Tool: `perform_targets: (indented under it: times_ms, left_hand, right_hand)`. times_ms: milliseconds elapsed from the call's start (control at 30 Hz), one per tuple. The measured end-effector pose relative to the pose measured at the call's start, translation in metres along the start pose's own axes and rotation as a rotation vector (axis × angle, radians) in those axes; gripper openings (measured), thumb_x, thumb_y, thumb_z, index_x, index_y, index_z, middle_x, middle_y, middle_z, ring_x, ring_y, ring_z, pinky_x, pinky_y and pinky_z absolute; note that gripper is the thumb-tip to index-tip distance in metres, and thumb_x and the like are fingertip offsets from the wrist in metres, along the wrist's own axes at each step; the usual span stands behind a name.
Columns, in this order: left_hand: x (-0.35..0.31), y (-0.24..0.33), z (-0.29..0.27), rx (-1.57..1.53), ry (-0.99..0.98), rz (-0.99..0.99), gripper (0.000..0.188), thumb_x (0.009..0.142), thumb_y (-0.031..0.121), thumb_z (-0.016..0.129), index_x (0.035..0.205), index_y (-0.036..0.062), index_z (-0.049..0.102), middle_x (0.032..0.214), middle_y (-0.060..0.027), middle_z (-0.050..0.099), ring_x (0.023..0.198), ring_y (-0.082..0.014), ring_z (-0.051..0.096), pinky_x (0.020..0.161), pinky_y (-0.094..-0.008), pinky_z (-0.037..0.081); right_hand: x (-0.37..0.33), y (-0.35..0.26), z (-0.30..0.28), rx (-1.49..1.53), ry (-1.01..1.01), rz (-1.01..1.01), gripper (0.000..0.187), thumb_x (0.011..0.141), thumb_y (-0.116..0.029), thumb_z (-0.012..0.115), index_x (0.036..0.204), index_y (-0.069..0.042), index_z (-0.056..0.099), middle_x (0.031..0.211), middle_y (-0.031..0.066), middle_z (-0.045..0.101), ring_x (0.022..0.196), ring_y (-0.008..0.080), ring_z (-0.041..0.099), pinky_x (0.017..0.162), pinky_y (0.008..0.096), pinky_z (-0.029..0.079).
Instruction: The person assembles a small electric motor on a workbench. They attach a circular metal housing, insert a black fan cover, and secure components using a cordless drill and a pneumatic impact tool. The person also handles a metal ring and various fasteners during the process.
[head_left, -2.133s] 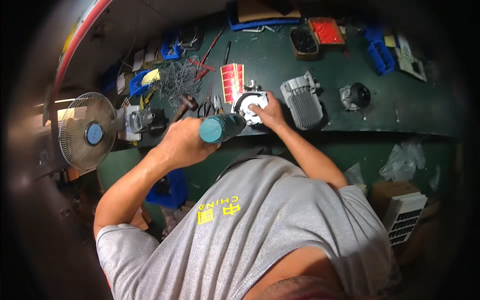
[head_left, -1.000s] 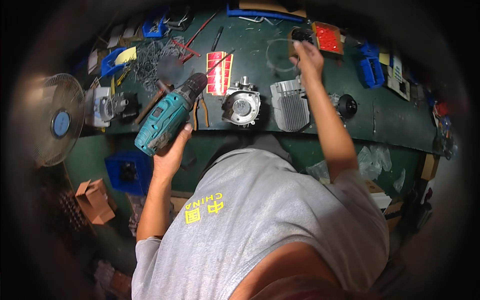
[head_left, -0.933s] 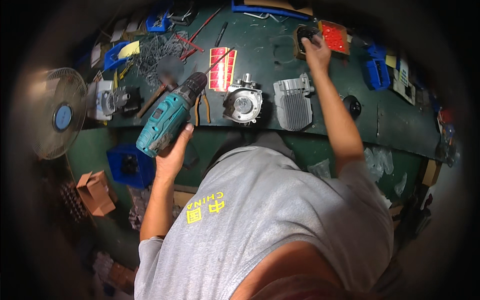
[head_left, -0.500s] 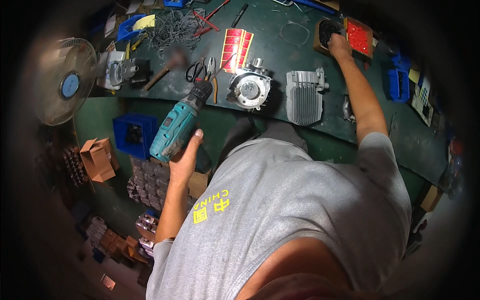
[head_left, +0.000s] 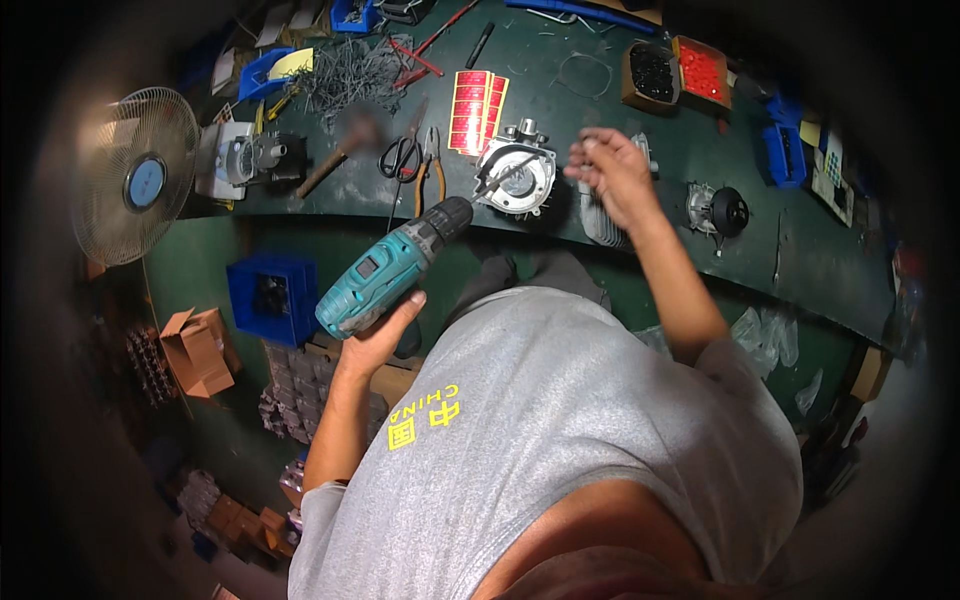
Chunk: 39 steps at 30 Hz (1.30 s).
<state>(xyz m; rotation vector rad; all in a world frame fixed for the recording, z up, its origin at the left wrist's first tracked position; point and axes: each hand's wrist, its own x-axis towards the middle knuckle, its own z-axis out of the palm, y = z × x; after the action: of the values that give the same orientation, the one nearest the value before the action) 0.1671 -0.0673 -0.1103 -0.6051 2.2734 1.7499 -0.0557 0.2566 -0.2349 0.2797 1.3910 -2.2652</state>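
The fingers of the person's right hand (head_left: 620,175) are half bent, the thumb near the index finger; whether they pinch some small piece, one cannot tell; the left hand (head_left: 378,335) is wrapped around the drill (head_left: 385,275); its bit (head_left: 500,183) lies, in this view, across the casting (head_left: 525,188), which sits near the bench (head_left: 545,110) edge; the work there looks unfinished: the casting's round face is uncovered, and the finned block (head_left: 600,222), at 3 o'clock and partly behind the right hand, is not joined to it; the motor (head_left: 705,208) is farther, near 3 o'clock; the black-parts box (head_left: 640,103) is at 2 o'clock; the left forearm (head_left: 338,440) points toward 1 o'clock, the right forearm (head_left: 685,275) toward 11.
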Motion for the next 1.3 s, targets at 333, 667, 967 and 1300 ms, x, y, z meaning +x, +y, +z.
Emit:
perform_targets:
  times_ms: [333,667,967,1300]
  left_hand:
    - [0.003,-0.021,-0.032,-0.005,-0.117,0.04,0.033,0.089,0.016,0.081,0.117,0.0044,0.071,0.11,-0.0063,0.072,0.1,-0.0172,0.066,0.089,-0.0328,0.053]
    - [0.001,-0.03,-0.057,-0.094,-0.192,0.018,0.03,0.089,0.013,0.079,0.116,0.0033,0.07,0.106,-0.0054,0.072,0.093,-0.016,0.066,0.084,-0.0325,0.054]
    - [-0.008,-0.023,-0.067,-0.12,-0.179,0.008,0.03,0.089,0.012,0.077,0.118,0.0039,0.071,0.103,-0.0038,0.073,0.089,-0.0134,0.067,0.081,-0.0303,0.055]
    - [-0.007,0.01,-0.041,0.256,-0.014,0.21,0.024,0.089,0.013,0.08,0.111,0.004,0.072,0.101,-0.0055,0.074,0.088,-0.0135,0.068,0.08,-0.0309,0.055]
  right_hand:
    - [-0.051,0.046,0.055,0.265,0.047,0.055,0.016,0.1,-0.006,0.065,0.115,-0.002,0.064,0.105,0.0091,0.07,0.095,0.0172,0.069,0.083,0.0316,0.063]
    - [-0.07,0.056,0.059,0.261,0.004,0.122,0.017,0.099,-0.007,0.067,0.114,0.002,0.066,0.1,0.0103,0.071,0.089,0.0175,0.071,0.081,0.031,0.064]
    - [-0.073,0.034,0.067,-0.041,-0.088,0.109,0.021,0.098,-0.005,0.068,0.115,0.008,0.066,0.099,0.0132,0.072,0.086,0.0182,0.073,0.078,0.0301,0.064]
    - [0.001,0.043,0.061,-1.091,-0.32,-0.643,0.02,0.083,-0.003,0.071,0.101,-0.007,0.077,0.095,0.0125,0.068,0.097,0.0338,0.065,0.086,0.0416,0.054]
